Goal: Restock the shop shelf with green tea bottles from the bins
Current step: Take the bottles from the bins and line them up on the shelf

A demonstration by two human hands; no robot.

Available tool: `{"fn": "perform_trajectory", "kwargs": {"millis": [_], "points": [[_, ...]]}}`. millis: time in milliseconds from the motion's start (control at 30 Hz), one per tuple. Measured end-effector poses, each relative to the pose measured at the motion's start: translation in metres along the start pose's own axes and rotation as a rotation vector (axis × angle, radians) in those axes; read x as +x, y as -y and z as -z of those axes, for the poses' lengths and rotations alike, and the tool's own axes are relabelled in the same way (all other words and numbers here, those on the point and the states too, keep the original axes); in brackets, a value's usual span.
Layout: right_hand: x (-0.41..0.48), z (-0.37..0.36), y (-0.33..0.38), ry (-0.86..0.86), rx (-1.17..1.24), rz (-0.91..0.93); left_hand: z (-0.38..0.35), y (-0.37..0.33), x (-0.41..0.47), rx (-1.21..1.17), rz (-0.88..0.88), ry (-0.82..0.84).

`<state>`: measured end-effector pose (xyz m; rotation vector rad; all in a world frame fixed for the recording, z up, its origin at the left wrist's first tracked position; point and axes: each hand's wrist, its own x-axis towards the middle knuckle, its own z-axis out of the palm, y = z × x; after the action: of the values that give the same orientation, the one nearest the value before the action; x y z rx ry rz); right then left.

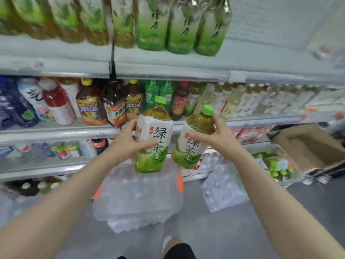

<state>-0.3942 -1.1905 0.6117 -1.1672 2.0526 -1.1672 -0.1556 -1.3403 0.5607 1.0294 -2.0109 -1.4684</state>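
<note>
Two forearms stretched forward from the bottom of the view, and each hand was full. The left hand [128, 144] had its fingers wrapped round the label band of the left bottle [160, 135], held close to upright with the cap on top. The right hand [214, 135] was curled round the shoulder of the right bottle [188, 156], which leaned with its cap out to the right. Both hung side by side, close together low down, in front of the middle shelf [56, 131] of mixed drinks. Their place, I judged, lay above and beyond, on the top shelf [168, 66], where a row of green tea bottles [179, 28] stood with bare shelf to its right (nearer the right hand than the left). Both long axes pointed roughly up toward it, so the lift looked short, though the right bottle would need straightening.
</note>
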Motion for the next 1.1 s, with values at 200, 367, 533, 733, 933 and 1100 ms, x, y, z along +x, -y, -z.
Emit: {"fn": "perform_trajectory", "kwargs": {"millis": [200,367,533,733,933,1100], "points": [[0.015,0.094,0.058,-0.104,-0.084,0.109,-0.007,-0.100,0.046,-0.039,-0.166,-0.003],[0.053,0.170,0.088,-0.188,-0.129,0.246,-0.022,-0.178,0.086,-0.059,-0.309,-0.094],[0.118,0.238,0.107,-0.214,-0.148,0.361,-0.047,-0.244,0.128,-0.130,-0.383,-0.203],[0.201,0.273,0.104,-0.140,-0.130,0.415,-0.070,-0.284,0.173,-0.180,-0.381,-0.312],[0.274,0.277,0.082,-0.078,-0.059,0.384,-0.085,-0.293,0.204,-0.190,-0.353,-0.393],[0.316,0.279,0.068,-0.028,-0.087,0.353,-0.089,-0.294,0.218,-0.150,-0.345,-0.448]]}}
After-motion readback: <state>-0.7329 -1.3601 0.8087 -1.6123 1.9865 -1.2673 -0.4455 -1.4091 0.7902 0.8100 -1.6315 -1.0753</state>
